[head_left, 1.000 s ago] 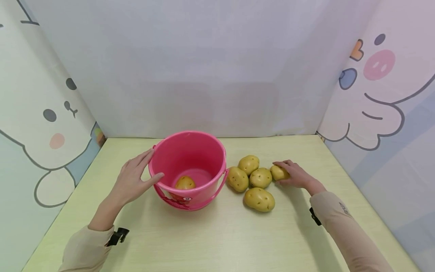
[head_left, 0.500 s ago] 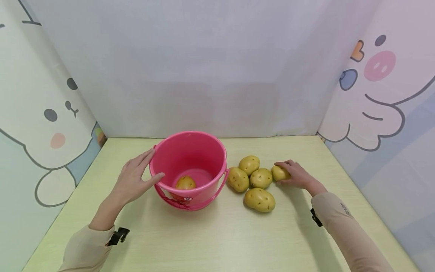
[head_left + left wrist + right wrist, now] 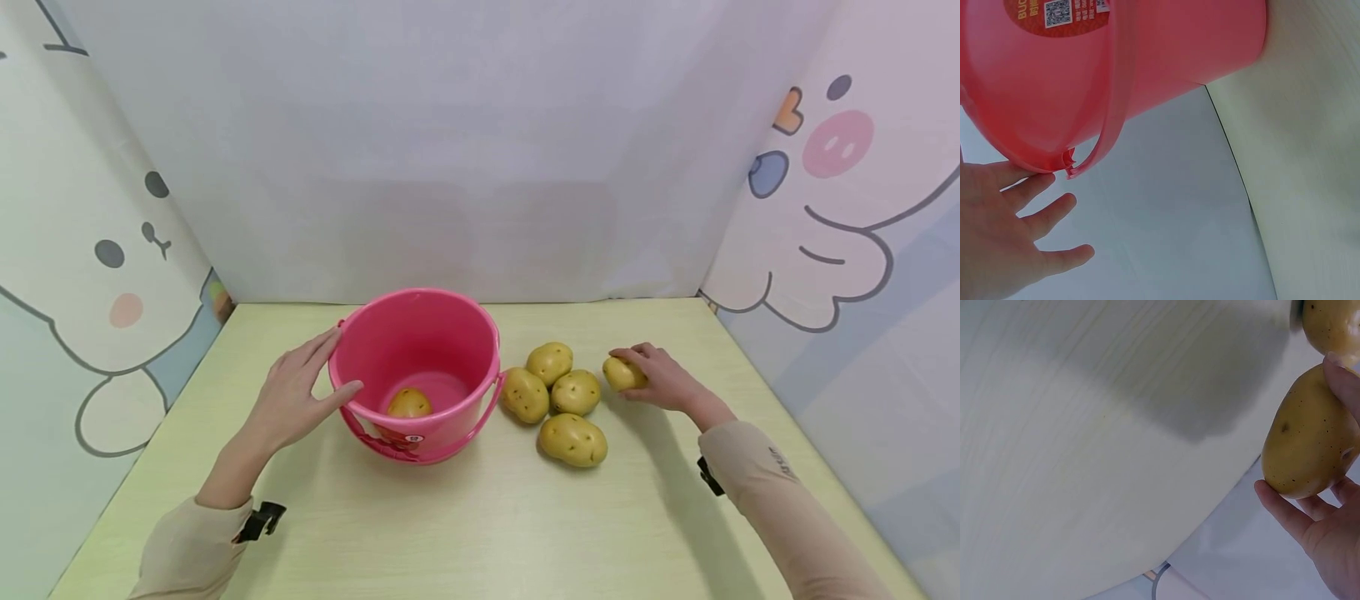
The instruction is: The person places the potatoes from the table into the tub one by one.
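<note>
In the head view my right hand [image 3: 663,379] grips a yellow potato [image 3: 622,374] between thumb and fingers, just above the table. The right wrist view shows this potato [image 3: 1307,434] held at its ends, with the right hand [image 3: 1335,544] beside it. My left hand [image 3: 296,396] touches the rim of a pink bucket [image 3: 465,421], thumb at the near edge. Seen from the left wrist, the left hand [image 3: 1010,225] has straight, spread fingers against the bucket [image 3: 1172,50] near its handle joint. One potato [image 3: 409,403] lies inside the bucket.
Several potatoes, among them one in front [image 3: 573,440] and one at the back [image 3: 550,364], lie between the bucket and my right hand. The bucket's handle [image 3: 487,412] hangs down. A pale wall cloth [image 3: 472,167] bounds the wooden table [image 3: 480,533] behind.
My right hand has raised its potato slightly off the table, a little up and to the right, away from the other potatoes. The left hand and bucket have stayed put.
</note>
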Demonstrator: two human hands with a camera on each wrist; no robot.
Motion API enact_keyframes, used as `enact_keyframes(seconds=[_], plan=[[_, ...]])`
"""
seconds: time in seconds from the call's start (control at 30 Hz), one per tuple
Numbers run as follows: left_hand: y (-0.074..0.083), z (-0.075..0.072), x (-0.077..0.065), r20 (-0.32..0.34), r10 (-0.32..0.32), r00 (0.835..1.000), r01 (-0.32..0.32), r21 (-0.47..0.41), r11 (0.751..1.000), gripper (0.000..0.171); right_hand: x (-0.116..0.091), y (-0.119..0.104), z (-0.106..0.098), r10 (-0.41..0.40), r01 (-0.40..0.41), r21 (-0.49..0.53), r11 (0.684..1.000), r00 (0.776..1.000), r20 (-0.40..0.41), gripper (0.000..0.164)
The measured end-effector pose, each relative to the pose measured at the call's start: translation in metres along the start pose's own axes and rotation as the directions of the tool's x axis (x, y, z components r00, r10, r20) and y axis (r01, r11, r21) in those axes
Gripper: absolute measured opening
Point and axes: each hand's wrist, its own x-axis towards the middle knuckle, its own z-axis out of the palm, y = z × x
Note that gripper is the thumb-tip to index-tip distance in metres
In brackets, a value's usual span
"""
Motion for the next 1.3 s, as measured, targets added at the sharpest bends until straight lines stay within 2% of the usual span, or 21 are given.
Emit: enact_keyframes(seconds=[0.33,0.67,1.3], plan=[[0.002,-0.002,-0.001,0.003,-0.005,1.0,0.005,0.002,1.0,0.077,-0.002,-0.009,-0.008,-0.039,0.038,-0.024,0.999,0.999,-0.019,0.062],[0.002,-0.002,0.0,0.002,-0.003,1.0,0.003,0.005,1.0,0.077,-0.004,-0.018,-0.019,-0.06,0.06,-0.035,0.998,0.998,0.012,0.062],[0.002,-0.001,-0.001,-0.001,0.001,1.0,-0.001,0.0,1.0,0.077,-0.001,-0.048,-0.038,-0.172,0.173,-0.075,0.982,0.985,0.02,0.064]])
